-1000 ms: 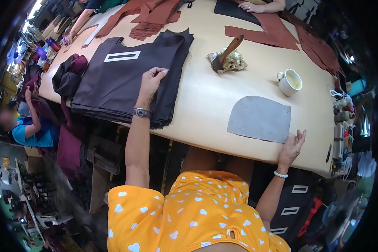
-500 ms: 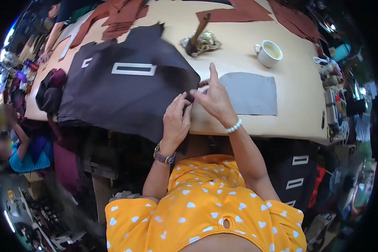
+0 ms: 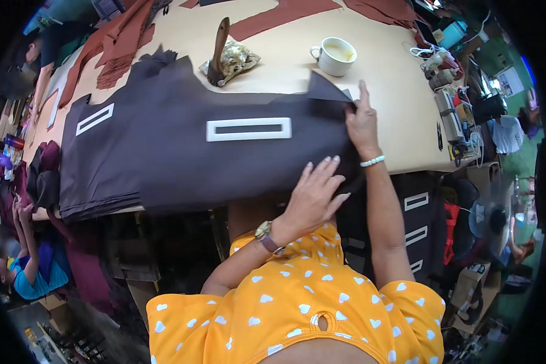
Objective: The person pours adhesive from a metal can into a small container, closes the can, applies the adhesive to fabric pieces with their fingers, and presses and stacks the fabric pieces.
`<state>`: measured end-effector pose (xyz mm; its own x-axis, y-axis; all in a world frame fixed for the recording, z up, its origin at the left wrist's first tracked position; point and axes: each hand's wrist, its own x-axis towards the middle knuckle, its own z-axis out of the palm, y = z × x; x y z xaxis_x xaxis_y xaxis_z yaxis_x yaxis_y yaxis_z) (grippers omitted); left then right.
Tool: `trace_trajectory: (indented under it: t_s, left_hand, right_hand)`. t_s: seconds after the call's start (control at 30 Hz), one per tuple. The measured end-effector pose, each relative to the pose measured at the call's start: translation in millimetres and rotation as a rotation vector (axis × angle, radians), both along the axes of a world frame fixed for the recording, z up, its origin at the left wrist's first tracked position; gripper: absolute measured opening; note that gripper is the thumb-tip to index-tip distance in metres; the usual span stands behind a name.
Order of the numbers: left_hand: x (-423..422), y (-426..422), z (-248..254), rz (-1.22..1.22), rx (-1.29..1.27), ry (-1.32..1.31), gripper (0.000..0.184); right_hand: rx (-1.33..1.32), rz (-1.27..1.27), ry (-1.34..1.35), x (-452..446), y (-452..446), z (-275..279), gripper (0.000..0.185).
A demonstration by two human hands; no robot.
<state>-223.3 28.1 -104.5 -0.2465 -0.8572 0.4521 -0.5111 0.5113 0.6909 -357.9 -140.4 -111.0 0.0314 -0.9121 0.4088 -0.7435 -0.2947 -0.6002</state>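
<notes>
A dark fabric piece (image 3: 188, 161) with a white rectangular frame (image 3: 249, 129) stretches from the dark stack (image 3: 82, 176) across the table. My right hand (image 3: 363, 124) grips its far right edge, index finger pointing up. My left hand (image 3: 315, 197), wearing a watch, lies with fingers spread on the fabric near the table's front edge. Only a small light corner of the grey piece (image 3: 347, 94) shows beside my right hand; the fabric hides the rest.
A brush (image 3: 219, 51) leans on a crumpled bag (image 3: 236, 59). Right of it stands a white cup (image 3: 336, 57). Rust-coloured cloth (image 3: 112, 51) lies at the back left. Co-workers (image 3: 36, 261) are at the left. Cables and boxes (image 3: 448, 115) line the right edge.
The top dark piece has been drawn rightward off the stack, over the grey piece. My right hand moved to the stack's edge, then right with the fabric; my left hand also moved right and spread.
</notes>
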Motion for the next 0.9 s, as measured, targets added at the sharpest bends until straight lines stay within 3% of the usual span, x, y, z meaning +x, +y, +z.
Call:
trace_trajectory:
  t_s: [0.27, 0.33, 0.43, 0.57, 0.67, 0.7, 0.8, 0.9]
  left_hand:
    - [78, -17, -3, 0.381, 0.083, -0.445, 0.046]
    - [85, -20, -4, 0.394, 0.118, -0.498, 0.05]
    - [84, -23, -7, 0.4, 0.16, -0.569, 0.054]
    - [77, -24, -12, 0.419, 0.151, -0.599, 0.054]
    - [76, -23, -12, 0.431, 0.163, -0.584, 0.055]
    - [76, -23, -12, 0.432, 0.162, -0.58, 0.056]
    - [75, -24, -11, 0.44, 0.156, -0.568, 0.057]
    - [75, -24, -10, 0.447, 0.161, -0.547, 0.055]
  right_hand:
    - [0.011, -0.038, 0.094, -83, -32, -5, 0.066]
    - [0.092, -0.057, 0.079, -83, -35, 7, 0.066]
    - [-0.121, 0.049, 0.137, -95, -59, -16, 0.07]
    - [-0.031, -0.123, 0.397, -89, -58, -4, 0.07]
    - [-0.358, -0.245, 0.46, -105, -86, -18, 0.07]
    - [-0.332, -0.277, 0.363, -100, -94, -9, 0.064]
    - [-0.451, -0.094, 0.377, -75, -108, 25, 0.06]
    - [-0.126, 0.029, 0.634, -26, -103, 57, 0.058]
